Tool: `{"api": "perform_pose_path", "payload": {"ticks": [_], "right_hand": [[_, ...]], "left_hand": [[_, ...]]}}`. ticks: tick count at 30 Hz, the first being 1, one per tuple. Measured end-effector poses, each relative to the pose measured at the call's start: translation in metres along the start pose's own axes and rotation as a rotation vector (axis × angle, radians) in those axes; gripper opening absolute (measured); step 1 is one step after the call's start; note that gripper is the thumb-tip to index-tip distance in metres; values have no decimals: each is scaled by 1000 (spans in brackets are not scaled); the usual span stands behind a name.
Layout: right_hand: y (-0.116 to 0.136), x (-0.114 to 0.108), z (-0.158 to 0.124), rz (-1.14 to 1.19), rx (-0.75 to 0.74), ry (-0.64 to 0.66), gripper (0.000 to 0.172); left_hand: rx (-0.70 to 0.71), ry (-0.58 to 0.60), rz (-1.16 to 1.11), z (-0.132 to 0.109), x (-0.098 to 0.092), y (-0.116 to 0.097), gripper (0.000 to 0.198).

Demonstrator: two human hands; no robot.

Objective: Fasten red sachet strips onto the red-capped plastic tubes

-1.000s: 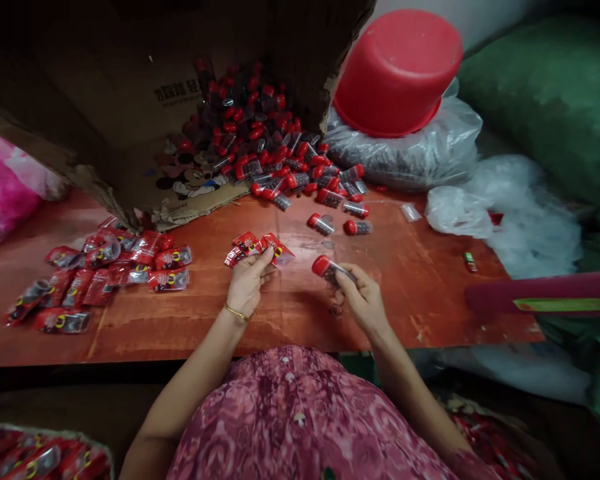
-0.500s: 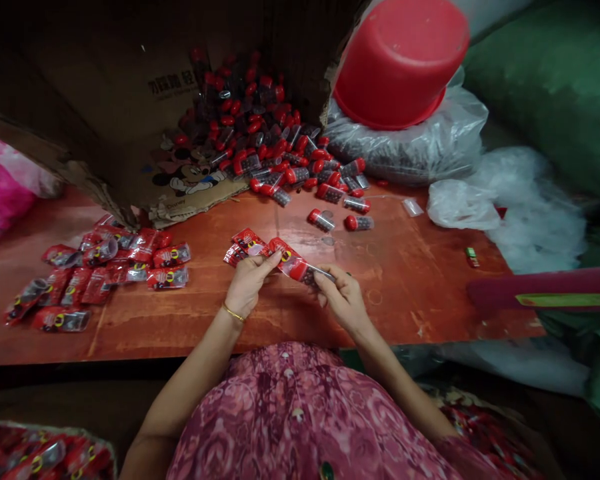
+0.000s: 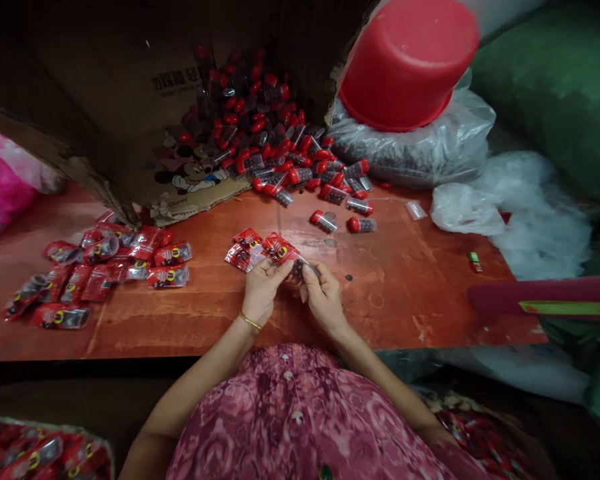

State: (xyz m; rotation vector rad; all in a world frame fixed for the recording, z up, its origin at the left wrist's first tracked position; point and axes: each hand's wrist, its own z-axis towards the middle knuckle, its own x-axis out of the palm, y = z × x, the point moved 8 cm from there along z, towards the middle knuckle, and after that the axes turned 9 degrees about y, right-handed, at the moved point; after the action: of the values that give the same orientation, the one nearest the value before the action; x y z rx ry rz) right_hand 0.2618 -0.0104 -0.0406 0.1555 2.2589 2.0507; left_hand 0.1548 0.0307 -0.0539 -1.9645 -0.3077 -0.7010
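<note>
Between my two hands is a red printed packet [image 3: 281,248] with a dark-filled clear tube in its lower right end. My left hand [image 3: 263,287] pinches the packet's lower edge, wearing a thin gold bracelet. The fingers of my right hand [image 3: 323,293] close on the tube end, close to my left fingertips. Several flat red packets [image 3: 240,255] lie on the table just left of the held one. Filled packets [image 3: 130,250] form a loose group on the left. Red-capped tubes [image 3: 260,143] are heaped at the back, some spilling forward.
A large cardboard box [image 3: 105,120] opens toward the table [image 3: 410,287]. At the back right, a red tub [image 3: 413,63] rests on a clear bag [image 3: 405,157]. Plastic bags [image 3: 467,208] and a maroon bar [image 3: 555,293] are at the right. A container of packets [image 3: 45,453] is at lower left.
My right hand has moved left, closer to my left hand, which has shifted slightly right. The tube is now more covered by fingers. A small dark disc shows on the table right of my hand.
</note>
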Motion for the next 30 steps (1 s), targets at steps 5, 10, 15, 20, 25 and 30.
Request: {"api": "perform_pose_path", "payload": {"ticks": [5, 10, 15, 20, 25, 30], "right_hand": [[-9, 16, 3, -15, 12, 115, 32], [-13, 22, 8, 64, 31, 57, 35], [-9, 30, 8, 202, 66, 237, 39], [-18, 25, 19, 122, 62, 156, 39], [-7, 20, 45, -275, -37, 93, 43], [27, -38, 79, -1103, -80, -191, 38]], "left_hand": [[20, 28, 35, 4, 0, -2, 34], [-12, 78, 80, 7, 4, -1, 33], [35, 56, 20, 6, -2, -13, 38], [-33, 128, 6, 2, 3, -1, 37], [-129, -2, -45, 3, -31, -17, 22], [187, -389, -212, 3, -117, -95, 22]]}}
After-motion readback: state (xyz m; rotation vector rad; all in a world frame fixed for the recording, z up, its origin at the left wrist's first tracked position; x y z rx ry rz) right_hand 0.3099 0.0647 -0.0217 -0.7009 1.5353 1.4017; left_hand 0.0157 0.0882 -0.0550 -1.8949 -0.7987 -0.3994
